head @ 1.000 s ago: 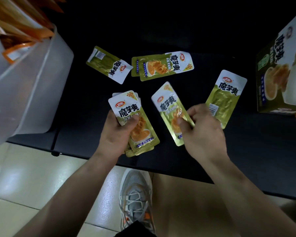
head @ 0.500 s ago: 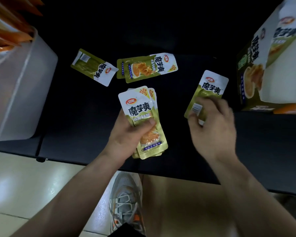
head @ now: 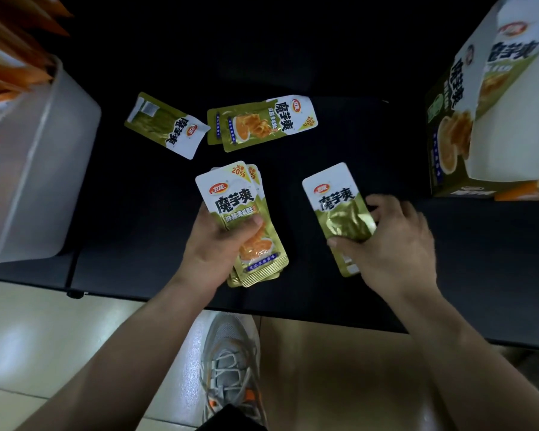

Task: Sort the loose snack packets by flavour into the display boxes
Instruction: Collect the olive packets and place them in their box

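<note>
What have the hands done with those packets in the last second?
The right hand slipped its packet onto the stack in the left hand. It then reached right, took hold of the lone packet lying there and drew it toward the stack. The left hand kept gripping the stack. The far packets and the box stayed put.

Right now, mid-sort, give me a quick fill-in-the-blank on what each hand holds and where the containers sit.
1. The left hand grips a stack of packets; the right hand grips just ____ packet.
2. The green display box stands to the ____ of both hands.
3. The items sticking out of the translucent tub are ____, not green.
Missing: one; right; orange.
</note>
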A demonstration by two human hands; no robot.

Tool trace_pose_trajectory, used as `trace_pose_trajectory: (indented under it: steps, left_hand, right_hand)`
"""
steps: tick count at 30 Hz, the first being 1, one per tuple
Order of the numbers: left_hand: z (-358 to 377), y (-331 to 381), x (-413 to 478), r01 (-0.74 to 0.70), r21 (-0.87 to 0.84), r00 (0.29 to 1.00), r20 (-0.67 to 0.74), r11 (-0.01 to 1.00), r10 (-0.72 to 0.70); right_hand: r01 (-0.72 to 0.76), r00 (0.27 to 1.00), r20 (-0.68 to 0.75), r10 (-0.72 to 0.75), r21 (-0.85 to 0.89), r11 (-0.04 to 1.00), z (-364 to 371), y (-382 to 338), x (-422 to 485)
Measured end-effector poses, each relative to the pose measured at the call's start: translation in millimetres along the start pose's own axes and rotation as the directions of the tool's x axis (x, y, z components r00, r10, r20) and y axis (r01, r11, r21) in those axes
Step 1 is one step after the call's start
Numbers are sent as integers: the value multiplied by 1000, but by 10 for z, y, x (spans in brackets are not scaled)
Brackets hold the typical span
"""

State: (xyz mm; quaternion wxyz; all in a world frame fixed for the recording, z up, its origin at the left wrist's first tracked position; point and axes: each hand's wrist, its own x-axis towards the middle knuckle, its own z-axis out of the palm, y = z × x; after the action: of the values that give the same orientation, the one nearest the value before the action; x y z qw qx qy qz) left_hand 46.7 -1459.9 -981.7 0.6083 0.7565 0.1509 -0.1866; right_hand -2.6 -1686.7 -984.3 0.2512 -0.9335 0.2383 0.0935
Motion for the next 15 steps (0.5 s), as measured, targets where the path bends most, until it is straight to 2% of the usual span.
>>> trace_pose_trajectory:
  steps: [2, 3, 6, 10, 15]
  left_hand:
    - [0, 0, 3, -3, -4, 1000, -3, 1000, 2]
    - [0, -6, 8, -3, -2, 1000, -4, 1000, 3]
    - [-29, -30, 27, -14, 22, 1000, -18, 1000, 14]
    - [-134, -41, 48, -16, -5, 997, -75, 1000, 15]
    - [-326, -48, 46, -14, -13, 991, -135, 1000, 13]
  right_hand:
    - [44, 999, -16, -42, 127, 991, -5, -50, -14]
    - [91, 994, -69, -79, 181, 979, -9, -80, -36]
    - [296, 936, -242, -253, 160, 942, -13, -177, -108]
    - [405, 914, -39, -404, 34, 914, 109, -267, -171]
    - [281, 958, 100, -270, -116, 953, 180, -309, -170]
